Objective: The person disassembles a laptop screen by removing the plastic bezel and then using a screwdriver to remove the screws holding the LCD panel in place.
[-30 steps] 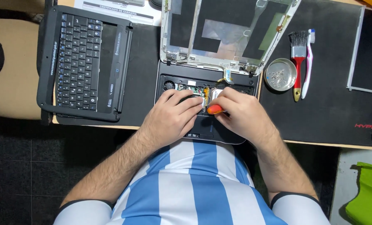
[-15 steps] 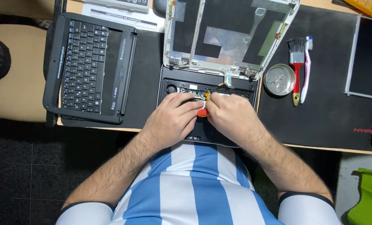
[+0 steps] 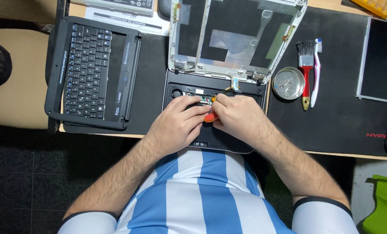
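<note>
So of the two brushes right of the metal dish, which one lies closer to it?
The red-handled paintbrush with dark bristles; it lies right beside the dish. The slim pink and white toothbrush lies on its far side, farther from the dish.

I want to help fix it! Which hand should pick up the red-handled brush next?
Probably the right hand: the red-handled brush lies on the black mat on that side, beside the round metal screw dish. The left hand would have to cross over the open black laptop base.

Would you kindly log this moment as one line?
left hand: on open black laptop base | right hand: gripping orange-handled tool | round metal screw dish: right
</note>
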